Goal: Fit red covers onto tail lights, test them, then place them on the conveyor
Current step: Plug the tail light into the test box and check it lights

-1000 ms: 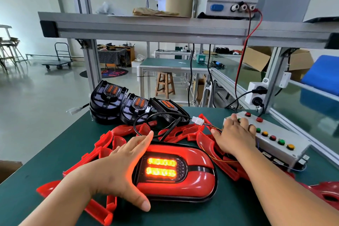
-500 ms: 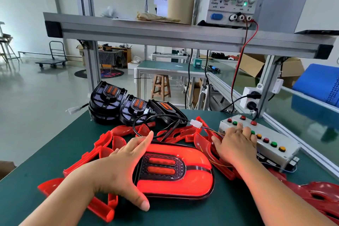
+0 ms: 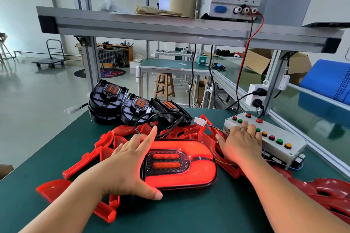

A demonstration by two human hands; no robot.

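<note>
Loose red plastic covers (image 3: 83, 162) heaped on the left of the green bench mat (image 3: 189, 213). Behind them, black uncovered tail light bodies (image 3: 108, 98) lean in a row. Left hand (image 3: 130, 166) open: fingers straight and spread, thumb along the near edge, braced on the left end of the oval tail light with red cover fitted (image 3: 189, 174). Lamp lies flat mid-bench, glowing red. Right hand (image 3: 240, 145) open, fingertips on the grey button box (image 3: 280, 136) just right of it. Green conveyor belt (image 3: 303, 108) far right.
</note>
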